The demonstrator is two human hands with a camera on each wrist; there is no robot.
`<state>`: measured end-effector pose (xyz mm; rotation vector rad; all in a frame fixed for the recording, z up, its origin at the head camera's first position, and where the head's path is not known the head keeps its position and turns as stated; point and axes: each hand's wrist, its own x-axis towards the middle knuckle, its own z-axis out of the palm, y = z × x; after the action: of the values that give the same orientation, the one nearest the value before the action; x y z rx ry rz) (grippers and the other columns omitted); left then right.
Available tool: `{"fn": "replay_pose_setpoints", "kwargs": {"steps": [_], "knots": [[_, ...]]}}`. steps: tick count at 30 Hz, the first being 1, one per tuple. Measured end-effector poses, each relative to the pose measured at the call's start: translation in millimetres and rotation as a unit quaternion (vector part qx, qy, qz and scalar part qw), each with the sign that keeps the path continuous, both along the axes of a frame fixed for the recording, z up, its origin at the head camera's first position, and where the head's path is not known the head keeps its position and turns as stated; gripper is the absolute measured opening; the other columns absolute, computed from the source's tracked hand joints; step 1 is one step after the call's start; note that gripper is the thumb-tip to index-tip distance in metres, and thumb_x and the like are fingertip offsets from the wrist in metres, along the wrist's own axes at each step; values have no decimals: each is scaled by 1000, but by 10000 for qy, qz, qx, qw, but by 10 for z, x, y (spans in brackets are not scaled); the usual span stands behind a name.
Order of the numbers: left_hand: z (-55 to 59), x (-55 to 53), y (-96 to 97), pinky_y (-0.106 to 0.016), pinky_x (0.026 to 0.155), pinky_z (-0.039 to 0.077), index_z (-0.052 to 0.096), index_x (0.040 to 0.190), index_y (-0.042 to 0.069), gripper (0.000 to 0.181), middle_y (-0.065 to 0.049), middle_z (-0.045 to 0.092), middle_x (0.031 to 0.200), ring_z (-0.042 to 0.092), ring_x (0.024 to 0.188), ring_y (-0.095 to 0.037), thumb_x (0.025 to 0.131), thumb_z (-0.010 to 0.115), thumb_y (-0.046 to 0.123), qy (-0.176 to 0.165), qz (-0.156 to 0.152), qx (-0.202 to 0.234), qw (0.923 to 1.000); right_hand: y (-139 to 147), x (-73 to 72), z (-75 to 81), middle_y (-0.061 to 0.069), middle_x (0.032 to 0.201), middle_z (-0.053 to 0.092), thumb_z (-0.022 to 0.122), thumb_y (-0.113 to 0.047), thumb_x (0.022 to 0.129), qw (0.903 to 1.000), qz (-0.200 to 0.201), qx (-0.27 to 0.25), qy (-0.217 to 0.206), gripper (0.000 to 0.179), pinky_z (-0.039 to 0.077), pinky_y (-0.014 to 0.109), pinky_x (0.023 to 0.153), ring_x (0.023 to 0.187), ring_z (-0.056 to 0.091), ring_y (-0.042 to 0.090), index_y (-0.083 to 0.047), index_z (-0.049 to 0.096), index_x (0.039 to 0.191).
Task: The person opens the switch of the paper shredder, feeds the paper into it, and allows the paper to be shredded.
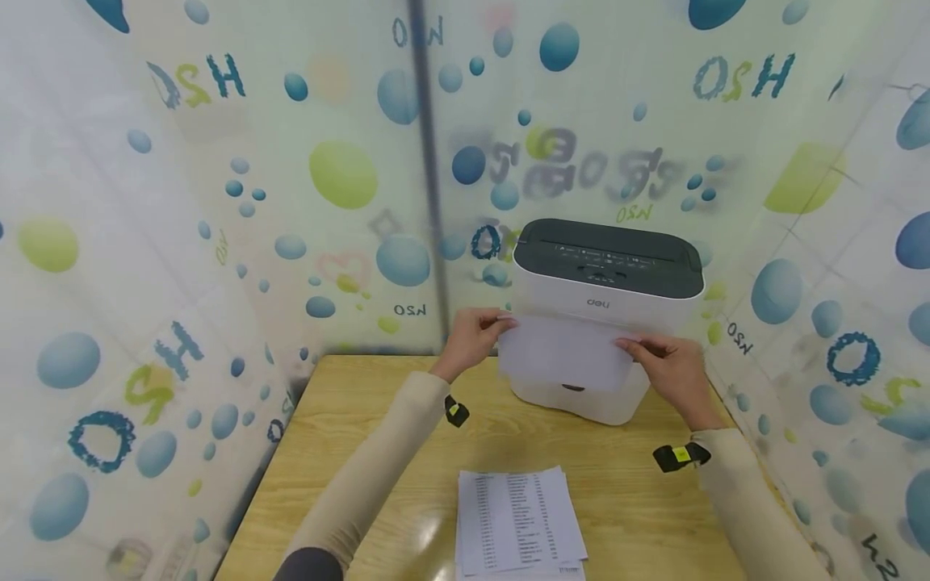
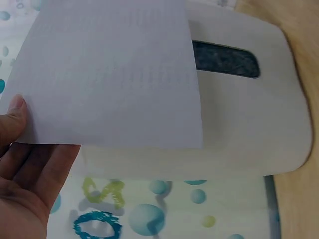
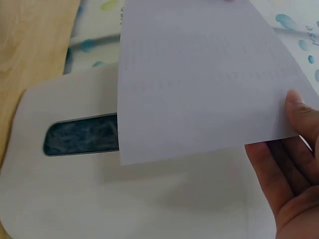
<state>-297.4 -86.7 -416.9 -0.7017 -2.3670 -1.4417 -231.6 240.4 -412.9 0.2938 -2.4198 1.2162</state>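
A sheet of paper [image 1: 565, 352] is stretched between my two hands in front of a white deli paper shredder [image 1: 610, 311] with a dark grey top. My left hand [image 1: 471, 337] pinches the sheet's upper left corner between thumb and fingers. At the opposite upper corner, my right hand [image 1: 672, 373] pinches it the same way. Faint rows of print show through the paper [image 2: 114, 74] in the left wrist view. Part of the shredder's dark window [image 3: 82, 134] shows beside the sheet in the right wrist view; the rest is covered.
A stack of printed sheets [image 1: 519, 520] lies on the wooden table [image 1: 392, 484] at the near side. Patterned curtains [image 1: 349, 242] surround the table at the back and sides. The shredder stands by the table's back right.
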Motion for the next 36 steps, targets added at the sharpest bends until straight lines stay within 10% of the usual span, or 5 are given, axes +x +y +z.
{"fn": "replay_pose_setpoints", "kwargs": {"steps": [11,23,36], "knots": [[523,-209,145,-25,59,42,82,105,15,19,-8,70,72,51,60,-15,99,69,27,168,20,-204,9996,119,-84,490,6,80,76,78,-27,93,9990,-234,7,382,22,44,17,56,66,59,5,-8,83,101],[985,-453,232,-27,58,43,83,104,13,18,-14,70,71,51,58,-18,98,71,25,375,-159,-55,9992,152,-186,928,-35,73,65,79,-37,91,9979,-429,-208,438,33,46,14,62,71,60,-3,-7,82,104],[1510,-647,335,-25,59,41,81,108,11,20,-14,73,75,48,56,-13,98,71,25,534,-200,-125,9983,249,-389,1405,-34,71,67,84,-31,87,9944,-455,-681,663,33,46,12,59,67,62,-5,-4,82,105]]}}
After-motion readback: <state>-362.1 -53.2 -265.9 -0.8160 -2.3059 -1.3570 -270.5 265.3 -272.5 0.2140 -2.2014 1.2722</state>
